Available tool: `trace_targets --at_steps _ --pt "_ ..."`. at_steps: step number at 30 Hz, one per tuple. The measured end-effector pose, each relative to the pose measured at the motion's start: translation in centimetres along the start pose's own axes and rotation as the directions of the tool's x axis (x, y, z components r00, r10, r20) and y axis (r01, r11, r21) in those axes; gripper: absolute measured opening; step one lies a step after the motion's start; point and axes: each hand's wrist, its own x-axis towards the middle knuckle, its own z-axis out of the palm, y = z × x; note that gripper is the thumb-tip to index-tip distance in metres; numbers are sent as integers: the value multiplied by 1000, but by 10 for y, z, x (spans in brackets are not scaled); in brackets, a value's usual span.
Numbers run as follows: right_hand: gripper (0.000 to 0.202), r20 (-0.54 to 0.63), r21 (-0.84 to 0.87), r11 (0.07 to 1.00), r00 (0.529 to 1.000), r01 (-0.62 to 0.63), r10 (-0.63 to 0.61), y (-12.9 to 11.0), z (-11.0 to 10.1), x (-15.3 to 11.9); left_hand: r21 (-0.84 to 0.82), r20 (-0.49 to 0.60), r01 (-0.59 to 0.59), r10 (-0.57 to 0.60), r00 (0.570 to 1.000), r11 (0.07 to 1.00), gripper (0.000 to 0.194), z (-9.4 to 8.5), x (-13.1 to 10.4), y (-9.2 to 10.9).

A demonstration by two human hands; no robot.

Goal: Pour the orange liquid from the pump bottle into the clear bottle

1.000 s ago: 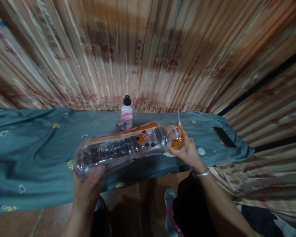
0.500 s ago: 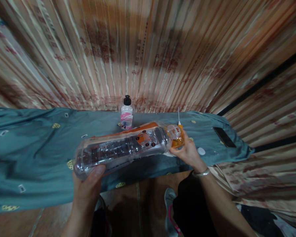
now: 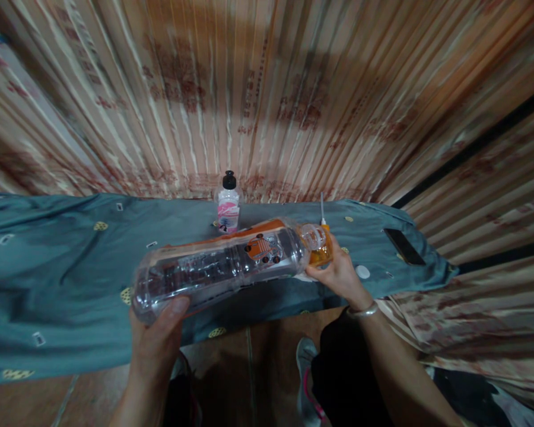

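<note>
Beige, red-printed curtain fabric is hung behind a surface covered with teal patterned cloth. Over the cloth, a large clear bottle with an orange label is held on its side, neck directed rightward. Its base is gripped by the left hand, thumb laid across the near side. At the neck, an amber container is gripped between thumb and fingers of the right hand; whether the neck is also touched cannot be determined. Behind, a pink-labelled bottle is stood upright. Rightward, a dark rectangular object is laid flat. Near the right hand, a white disc is placed.
</note>
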Motion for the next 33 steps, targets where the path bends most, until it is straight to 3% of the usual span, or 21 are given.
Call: trace_targets --at_steps 3,9,17,23,33 --pt "83 -1 15 1000 1000 -1 1 0 0 0 8 -30 4 -4 1000 1000 48 -1 0 -1" --pt "80 4 31 999 1000 -9 9 -4 -1 1 6 -16 7 -7 1000 1000 64 3 0 3" --pt "80 5 16 1000 1000 -7 7 -5 -2 1 5 35 6 -6 999 1000 60 2 -1 4" --pt "79 -6 5 1000 1000 -14 14 -5 0 2 -2 -20 24 -24 1000 1000 68 5 -1 7" --pt "81 -4 -4 1000 1000 -17 17 -3 0 1 6 -15 23 -23 1000 1000 66 4 -2 6"
